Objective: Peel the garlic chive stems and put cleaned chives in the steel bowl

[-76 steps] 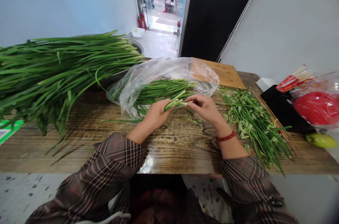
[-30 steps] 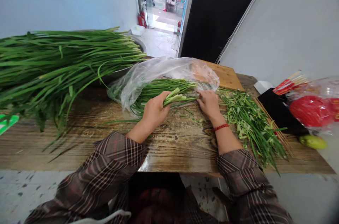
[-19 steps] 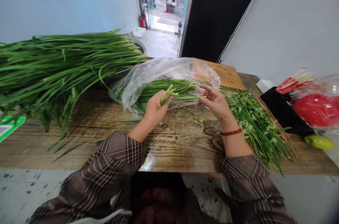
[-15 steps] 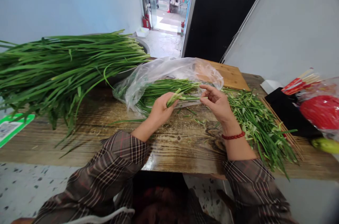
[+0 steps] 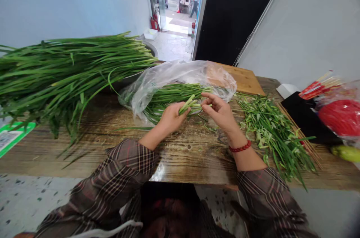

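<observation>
Wrapped around a small bunch of garlic chives (image 5: 189, 104), my left hand (image 5: 172, 117) is above the table's middle, the pale cut ends pointing right. At those ends, my right hand (image 5: 218, 112) has thumb and forefinger closed on the tip of a stalk, its other fingers loosely curled. Just behind both hands, more chives (image 5: 176, 93) lie in an opened clear plastic bag (image 5: 180, 68). To the right of my right hand is a loose heap of chive trimmings (image 5: 271, 129), with pale and yellowish bits among green leaves.
A large pile of chives (image 5: 70, 63) overhangs a metal basin (image 5: 152, 47) on the left. Behind the bag lies a wooden board (image 5: 244, 79). A black box (image 5: 306, 119) and red plastic-wrapped things (image 5: 340, 117) stand right. A green-edged card (image 5: 14, 136) lies at the left edge.
My right hand has moved left, closer to my left hand and the stalk ends. My left hand has barely shifted and keeps its bunch. A person now shows outside the doorway.
</observation>
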`<state>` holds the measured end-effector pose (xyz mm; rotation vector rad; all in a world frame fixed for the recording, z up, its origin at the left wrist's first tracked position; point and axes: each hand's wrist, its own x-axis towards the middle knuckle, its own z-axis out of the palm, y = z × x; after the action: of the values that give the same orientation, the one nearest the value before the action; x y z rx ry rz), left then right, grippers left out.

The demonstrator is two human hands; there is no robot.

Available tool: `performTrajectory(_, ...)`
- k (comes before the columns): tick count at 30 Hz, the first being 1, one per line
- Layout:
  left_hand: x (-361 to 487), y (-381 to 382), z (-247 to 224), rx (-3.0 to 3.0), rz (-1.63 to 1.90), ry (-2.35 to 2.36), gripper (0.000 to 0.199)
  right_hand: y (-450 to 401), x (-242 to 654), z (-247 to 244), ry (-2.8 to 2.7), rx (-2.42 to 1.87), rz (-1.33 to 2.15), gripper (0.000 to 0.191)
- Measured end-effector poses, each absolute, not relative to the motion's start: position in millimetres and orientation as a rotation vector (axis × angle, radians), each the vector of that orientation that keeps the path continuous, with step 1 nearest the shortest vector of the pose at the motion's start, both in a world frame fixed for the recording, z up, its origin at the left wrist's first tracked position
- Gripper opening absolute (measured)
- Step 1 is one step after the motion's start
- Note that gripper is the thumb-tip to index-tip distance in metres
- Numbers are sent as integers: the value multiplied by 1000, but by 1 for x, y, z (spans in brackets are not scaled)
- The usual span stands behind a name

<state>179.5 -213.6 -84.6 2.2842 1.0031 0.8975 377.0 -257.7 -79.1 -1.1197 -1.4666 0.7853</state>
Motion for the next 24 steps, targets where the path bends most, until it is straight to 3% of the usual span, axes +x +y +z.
performTrajectory(5,179,-215,-84,2259,902,996,35,-262,374,-77,-1646,-1163,664,54)
performTrajectory(13,178,-218,-80,2235,825,1106,32,-256,418,-78,-1706,-1387,223,37)
performTrajectory(16,178,-217,-81,2261,794,1115,30,-258,434,-75,-1762,-1484,226,22)
performTrajectory(24,179,-218,-85,2396,652,1135,16,-264,391,-66,-1809,-1258,424,26)
